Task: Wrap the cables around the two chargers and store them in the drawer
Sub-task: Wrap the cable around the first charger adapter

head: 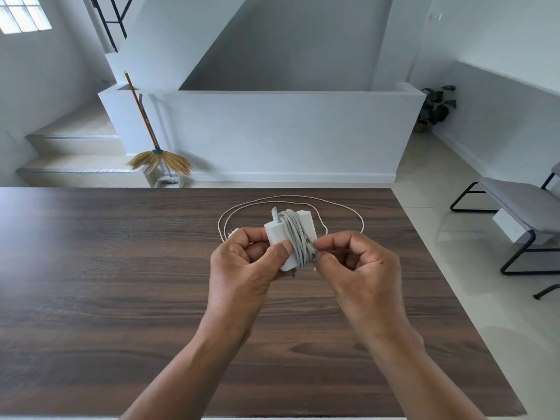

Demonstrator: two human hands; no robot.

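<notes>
A white square charger (276, 233) is held above the dark wooden table (121, 268), with its grey cable (298, 237) wound many times around its middle. My left hand (242, 268) grips the charger's left side, thumb pressed on its front face. My right hand (360, 265) pinches the cable end against the coil at the charger's right edge. A second, pale cable (303, 197) lies in a loose loop on the table behind my hands; its small white charger (232, 232) peeks out just left of my left hand. No drawer is in view.
The table's far edge runs just behind the loose cable, its right edge slants down to the right. Beyond stand a broom (151, 147) against a low white wall, steps at the left, a grey bench (521, 213) and a potted plant (436, 107) at the right.
</notes>
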